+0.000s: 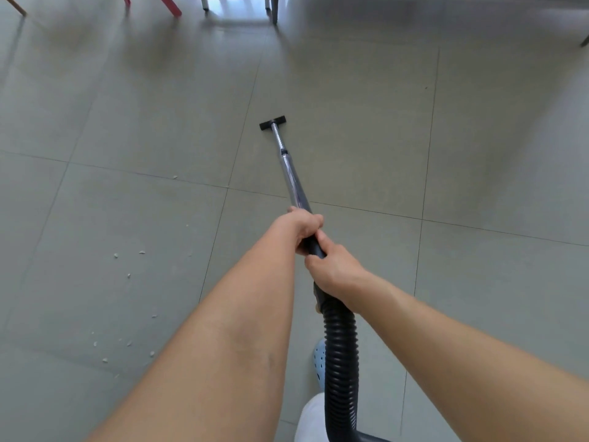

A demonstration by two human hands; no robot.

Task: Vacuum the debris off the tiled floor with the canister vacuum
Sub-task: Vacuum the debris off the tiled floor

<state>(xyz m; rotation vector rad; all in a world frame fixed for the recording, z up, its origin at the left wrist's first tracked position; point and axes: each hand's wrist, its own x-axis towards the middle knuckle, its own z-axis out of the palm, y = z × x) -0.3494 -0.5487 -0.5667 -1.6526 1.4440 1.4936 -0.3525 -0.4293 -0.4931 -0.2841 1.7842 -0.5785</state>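
Both hands grip the vacuum wand [291, 173]: left hand [304, 229] ahead, right hand [331, 269] behind. Floor nozzle [272, 122] at 12 o'clock; white crumbs [127, 275] at 8 o'clock.

Large grey-green tiles are covering the floor [350, 90], with thin dark grout lines running between them. Soft daylight is spreading across the far tiles and glinting near the top edge. Red chair legs [170, 6] are standing at the upper left, a wooden leg [17, 6] is slanting beside them, and pale metal furniture legs [274, 9] are standing further right.
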